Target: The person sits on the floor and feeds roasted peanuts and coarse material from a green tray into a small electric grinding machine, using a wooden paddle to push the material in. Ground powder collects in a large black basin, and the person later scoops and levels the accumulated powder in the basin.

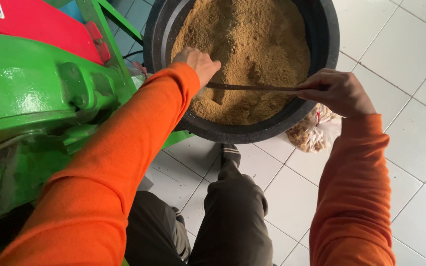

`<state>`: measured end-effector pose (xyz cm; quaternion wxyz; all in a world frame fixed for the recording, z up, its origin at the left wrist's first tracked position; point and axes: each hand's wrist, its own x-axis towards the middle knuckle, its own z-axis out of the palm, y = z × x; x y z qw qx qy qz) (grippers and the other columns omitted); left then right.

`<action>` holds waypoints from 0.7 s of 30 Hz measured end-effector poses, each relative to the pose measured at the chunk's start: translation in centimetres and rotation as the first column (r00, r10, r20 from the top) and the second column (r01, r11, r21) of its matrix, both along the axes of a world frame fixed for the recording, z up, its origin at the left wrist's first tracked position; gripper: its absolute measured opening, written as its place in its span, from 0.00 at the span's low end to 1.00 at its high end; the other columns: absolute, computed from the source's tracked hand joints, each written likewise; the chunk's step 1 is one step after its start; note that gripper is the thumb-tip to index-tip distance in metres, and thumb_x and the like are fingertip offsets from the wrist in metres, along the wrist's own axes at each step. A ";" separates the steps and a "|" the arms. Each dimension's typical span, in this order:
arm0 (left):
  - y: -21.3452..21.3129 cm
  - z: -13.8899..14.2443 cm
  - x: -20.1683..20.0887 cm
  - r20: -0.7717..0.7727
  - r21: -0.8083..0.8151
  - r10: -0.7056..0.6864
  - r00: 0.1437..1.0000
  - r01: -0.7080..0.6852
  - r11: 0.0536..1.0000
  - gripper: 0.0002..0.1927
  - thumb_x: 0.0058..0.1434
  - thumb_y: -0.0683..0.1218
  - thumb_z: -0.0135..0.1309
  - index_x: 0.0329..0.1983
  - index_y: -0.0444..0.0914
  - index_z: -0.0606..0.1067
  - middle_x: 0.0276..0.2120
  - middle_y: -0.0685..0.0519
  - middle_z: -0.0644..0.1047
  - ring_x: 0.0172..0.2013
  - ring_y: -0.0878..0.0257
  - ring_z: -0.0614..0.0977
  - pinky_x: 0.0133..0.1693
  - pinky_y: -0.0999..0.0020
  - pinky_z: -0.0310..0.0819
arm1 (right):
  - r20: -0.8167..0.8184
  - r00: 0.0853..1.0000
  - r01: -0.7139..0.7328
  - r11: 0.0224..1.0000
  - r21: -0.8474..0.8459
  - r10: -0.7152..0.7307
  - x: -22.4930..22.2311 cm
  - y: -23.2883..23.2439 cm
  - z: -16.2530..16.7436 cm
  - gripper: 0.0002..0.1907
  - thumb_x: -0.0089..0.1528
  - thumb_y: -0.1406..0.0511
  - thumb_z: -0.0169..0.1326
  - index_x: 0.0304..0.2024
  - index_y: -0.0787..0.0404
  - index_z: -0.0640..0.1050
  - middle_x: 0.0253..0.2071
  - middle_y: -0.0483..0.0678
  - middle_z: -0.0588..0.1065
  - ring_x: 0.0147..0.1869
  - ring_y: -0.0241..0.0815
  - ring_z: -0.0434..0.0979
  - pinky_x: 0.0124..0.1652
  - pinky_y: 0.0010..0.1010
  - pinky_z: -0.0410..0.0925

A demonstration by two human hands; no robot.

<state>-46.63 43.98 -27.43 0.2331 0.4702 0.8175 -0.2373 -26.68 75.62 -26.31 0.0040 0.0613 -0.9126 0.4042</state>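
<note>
A large black tub full of brown ground meal stands on the tiled floor in front of me. A thin flat brown stick lies level across the near part of the meal. My right hand grips its right end over the tub's rim. My left hand is closed around its left end, knuckles up, just above the meal. Both arms wear orange sleeves.
A green machine with a red cover stands close at my left, touching the tub's side. A clear plastic bag of brown pieces lies on the white tiles beside the tub at the right. My legs in dark trousers are below.
</note>
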 end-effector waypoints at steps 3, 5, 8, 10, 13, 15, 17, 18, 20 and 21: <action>0.5 -0.2 0.5 0.081 0.012 -0.017 0.997 0.016 1.000 0.13 0.63 0.39 0.55 0.51 0.37 0.72 0.33 0.45 0.78 0.36 0.52 0.82 0.46 0.52 0.78 | 0.144 0.989 0.029 0.997 -0.072 -0.018 -0.4 -1.1 -0.3 0.09 0.62 0.64 0.63 0.45 0.60 0.83 0.37 0.46 0.81 0.35 0.36 0.80 0.34 0.26 0.73; 0.7 -0.1 0.7 0.204 0.095 -0.048 0.978 0.029 0.995 0.11 0.61 0.40 0.56 0.47 0.37 0.73 0.35 0.46 0.77 0.38 0.51 0.81 0.44 0.52 0.77 | 0.364 0.931 0.099 0.963 -0.251 -0.001 -1.5 -3.1 -1.2 0.10 0.64 0.64 0.59 0.47 0.59 0.80 0.38 0.43 0.82 0.37 0.34 0.82 0.37 0.24 0.76; 0.4 0.4 0.5 0.227 0.250 -0.112 0.967 0.053 0.967 0.08 0.62 0.44 0.57 0.44 0.40 0.76 0.39 0.44 0.77 0.42 0.47 0.79 0.42 0.48 0.75 | 0.462 0.886 0.274 0.844 -0.461 -0.035 -3.3 -6.5 -3.4 0.08 0.67 0.65 0.57 0.46 0.60 0.73 0.39 0.47 0.80 0.42 0.38 0.81 0.43 0.26 0.76; 0.6 0.8 0.1 0.235 0.166 -0.071 0.969 0.032 0.986 0.05 0.63 0.42 0.55 0.41 0.40 0.78 0.38 0.46 0.78 0.43 0.49 0.81 0.43 0.50 0.77 | 0.428 0.903 0.350 0.666 -0.659 -0.051 -4.7 -8.6 -5.2 0.09 0.69 0.64 0.56 0.45 0.59 0.69 0.38 0.50 0.79 0.42 0.39 0.82 0.45 0.27 0.77; 0.9 1.2 0.0 0.263 0.055 0.001 0.965 -0.016 0.998 0.05 0.64 0.42 0.54 0.41 0.41 0.79 0.39 0.45 0.80 0.44 0.50 0.83 0.44 0.51 0.79 | 0.516 0.854 0.469 0.520 -0.714 -0.061 -6.6 -12.3 -8.0 0.08 0.69 0.63 0.52 0.45 0.59 0.70 0.41 0.47 0.77 0.44 0.37 0.81 0.46 0.28 0.78; 1.1 1.2 0.1 0.256 0.042 -0.020 0.966 0.010 0.999 0.08 0.62 0.46 0.57 0.42 0.40 0.80 0.41 0.43 0.81 0.45 0.48 0.84 0.45 0.51 0.79 | 0.431 0.896 0.362 0.390 -0.847 0.103 -8.5 -15.7 -9.5 0.08 0.72 0.65 0.53 0.49 0.63 0.72 0.43 0.54 0.76 0.43 0.40 0.79 0.45 0.31 0.75; 1.3 0.8 0.4 0.231 0.084 -0.101 0.968 0.083 0.993 0.15 0.57 0.52 0.64 0.41 0.37 0.82 0.44 0.40 0.81 0.47 0.44 0.82 0.48 0.53 0.78 | 0.366 0.910 0.272 0.386 -0.881 0.194 -10.7 -19.5 -10.8 0.09 0.72 0.65 0.53 0.50 0.64 0.72 0.43 0.55 0.75 0.43 0.41 0.77 0.44 0.32 0.73; 1.3 0.5 0.4 0.203 0.098 -0.096 0.974 0.077 0.992 0.13 0.57 0.49 0.62 0.40 0.37 0.82 0.44 0.40 0.81 0.47 0.44 0.83 0.47 0.53 0.78 | 0.342 0.916 0.220 0.448 -0.866 0.210 -11.7 -21.5 -11.2 0.10 0.71 0.65 0.54 0.50 0.65 0.72 0.43 0.56 0.74 0.43 0.42 0.76 0.44 0.33 0.72; 1.5 -0.2 0.7 0.153 0.128 -0.092 0.984 0.073 0.989 0.08 0.57 0.43 0.60 0.38 0.36 0.83 0.44 0.39 0.81 0.47 0.44 0.83 0.47 0.53 0.79 | 0.264 0.944 0.113 0.556 -0.823 0.198 -13.4 -24.8 -11.8 0.11 0.71 0.65 0.54 0.51 0.66 0.72 0.43 0.58 0.73 0.43 0.44 0.74 0.43 0.34 0.71; 1.5 -0.5 0.5 0.158 0.137 -0.075 0.985 0.054 0.989 0.08 0.58 0.43 0.59 0.38 0.35 0.83 0.44 0.38 0.81 0.46 0.43 0.83 0.47 0.52 0.79 | 0.232 0.956 0.084 0.589 -0.804 0.180 -13.9 -25.8 -11.7 0.11 0.71 0.65 0.54 0.52 0.66 0.72 0.43 0.59 0.73 0.43 0.45 0.73 0.43 0.35 0.70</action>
